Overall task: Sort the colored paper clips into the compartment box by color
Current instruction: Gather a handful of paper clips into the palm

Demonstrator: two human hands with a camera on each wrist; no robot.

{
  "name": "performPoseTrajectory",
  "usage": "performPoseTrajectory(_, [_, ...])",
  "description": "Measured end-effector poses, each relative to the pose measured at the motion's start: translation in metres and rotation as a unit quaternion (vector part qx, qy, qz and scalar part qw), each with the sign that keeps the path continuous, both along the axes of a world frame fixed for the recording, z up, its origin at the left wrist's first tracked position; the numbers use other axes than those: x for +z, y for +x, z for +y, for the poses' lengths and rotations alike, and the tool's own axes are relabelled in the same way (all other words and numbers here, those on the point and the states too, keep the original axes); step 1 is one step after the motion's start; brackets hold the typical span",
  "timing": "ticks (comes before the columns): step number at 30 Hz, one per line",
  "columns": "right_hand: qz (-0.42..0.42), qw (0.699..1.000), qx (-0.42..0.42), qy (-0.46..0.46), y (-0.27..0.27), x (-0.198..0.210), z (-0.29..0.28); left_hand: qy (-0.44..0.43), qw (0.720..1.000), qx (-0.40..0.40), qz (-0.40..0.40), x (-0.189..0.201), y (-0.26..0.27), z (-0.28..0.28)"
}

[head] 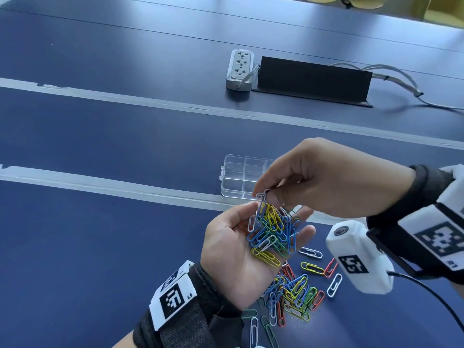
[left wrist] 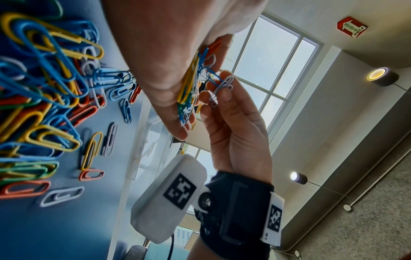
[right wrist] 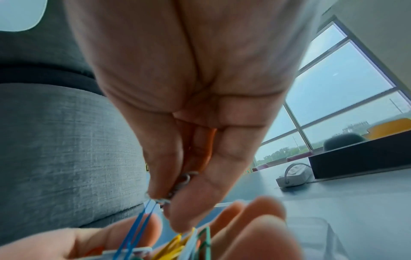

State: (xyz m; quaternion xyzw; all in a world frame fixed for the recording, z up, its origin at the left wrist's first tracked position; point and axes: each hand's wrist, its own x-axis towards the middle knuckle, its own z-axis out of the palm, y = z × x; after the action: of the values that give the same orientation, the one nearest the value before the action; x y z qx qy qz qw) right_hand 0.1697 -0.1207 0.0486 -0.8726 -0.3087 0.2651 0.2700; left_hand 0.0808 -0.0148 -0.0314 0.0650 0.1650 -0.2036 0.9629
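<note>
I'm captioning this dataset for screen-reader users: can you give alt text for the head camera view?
Above a blue table, a right hand pinches white paper clips from a mixed-colour handful cupped in an upturned left hand. A clear compartment box sits just beyond, more clips lie below, and a power strip sits farther back.

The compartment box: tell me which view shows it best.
The head view. There the clear compartment box lies open on the blue table, its dividers visible, only its right end hidden behind the right hand. The left wrist view shows only a blurred edge; the right wrist view catches one blurred corner.
</note>
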Motion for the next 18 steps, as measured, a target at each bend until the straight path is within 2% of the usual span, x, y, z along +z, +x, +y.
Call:
performPoseTrajectory(3, [0.003, 1.0, -0.022, 0.018, 0.0005, -0.0005, -0.0002, -0.003, 1.0, -0.002, -0.003, 0.0003, -0.0006, -0.0007])
performPoseTrajectory(8, [-0.042, 0.999, 0.008, -0.018, -0.0017, 0.0036, -0.0008, 0.007, 1.0, -0.002, -0.015, 0.0001, -0.0004, -0.0007])
performPoseTrajectory(13, [-0.019, 1.0, -0.019, 0.004, -0.0012, 0.0012, -0.0044, 0.012, 1.0, -0.008, -0.013, -0.0006, -0.001, -0.0017])
performPoseTrajectory(15, [-0.027, 1.0, 0.001, -0.002, -0.003, 0.0011, -0.0059, 0.009, 1.0, -0.005, -0.007, -0.001, -0.0006, -0.002])
performPoseTrajectory(18, [-0.087, 0.993, 0.074, -0.033, -0.0065, 0.0043, -0.0049, 0.018, 1.0, -0.004, -0.005, -0.0032, -0.0003, -0.0022])
